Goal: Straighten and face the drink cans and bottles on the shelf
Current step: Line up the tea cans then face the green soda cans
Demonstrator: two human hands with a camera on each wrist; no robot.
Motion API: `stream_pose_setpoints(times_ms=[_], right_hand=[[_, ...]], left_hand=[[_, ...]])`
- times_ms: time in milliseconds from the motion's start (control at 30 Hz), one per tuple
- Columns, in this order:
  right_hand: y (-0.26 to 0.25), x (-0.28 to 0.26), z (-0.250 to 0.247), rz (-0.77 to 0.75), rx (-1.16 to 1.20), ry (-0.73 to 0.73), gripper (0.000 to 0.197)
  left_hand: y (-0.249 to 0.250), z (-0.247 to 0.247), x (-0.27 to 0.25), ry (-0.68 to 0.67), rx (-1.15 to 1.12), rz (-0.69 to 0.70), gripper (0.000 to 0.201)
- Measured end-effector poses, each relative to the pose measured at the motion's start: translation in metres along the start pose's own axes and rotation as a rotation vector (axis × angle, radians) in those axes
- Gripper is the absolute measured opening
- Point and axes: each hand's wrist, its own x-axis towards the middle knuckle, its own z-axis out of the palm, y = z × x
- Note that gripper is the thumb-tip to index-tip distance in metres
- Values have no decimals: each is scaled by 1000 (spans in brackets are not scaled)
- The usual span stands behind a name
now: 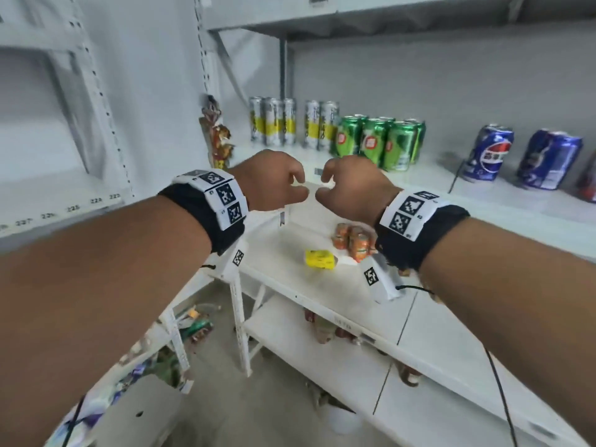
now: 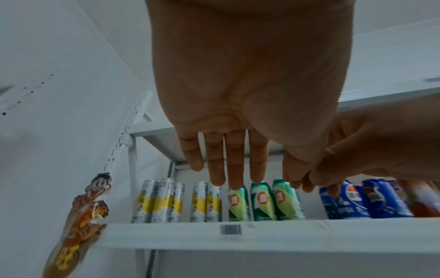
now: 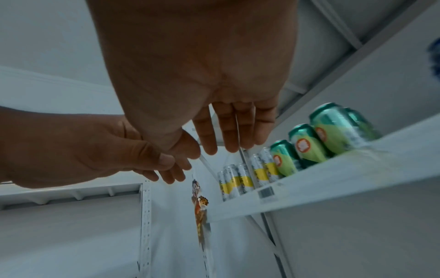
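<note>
Both hands empty, held before the shelf.
Left hand and right hand relaxed, short of five silver-yellow cans; green cans beside; two blue Pepsi cans rightward.

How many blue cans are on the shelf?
2 blue cans in the head view: one right of the green cans, the other further right. More may hide behind them or beyond the picture's edge.

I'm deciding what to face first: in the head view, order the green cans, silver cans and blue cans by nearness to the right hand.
From the right hand:
1. Green cans, just behind it.
2. Silver cans, back left.
3. Blue cans, far right.
</note>
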Motion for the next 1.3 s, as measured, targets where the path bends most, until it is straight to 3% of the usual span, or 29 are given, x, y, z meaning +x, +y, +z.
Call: stream_pose_setpoints(times_ms=[267,300,333,400,533,700,833,1100,1300], right_hand=[[3,132,8,-58,-45,92,33],[10,177,11,-65,-74,155,30],[16,182,11,-77,-73,160,28],[21,198,11,-64,-75,152,27],[40,292,17,-53,-128,124,32],[49,361,26,9,-280,95,43],[49,400,38,55,-334,33,50],[48,438,65,290,-524,-183,48],[39,434,69,255,-578,-116,31]], left_hand=[[-78,-27,83,80,65,-25,34],[-95,-33,120,126,100,-40,33],[-98,-33,125,132,99,-22,32],[-100,-34,142,124,101,-5,33],[-137,-40,226,105,143,-14,38],[-171,-38,292,137,149,25,36],[-198,-29,329,126,142,57,44],[-251,-8,381,28,77,303,36],[-274,-1,392,114,-58,497,31]])
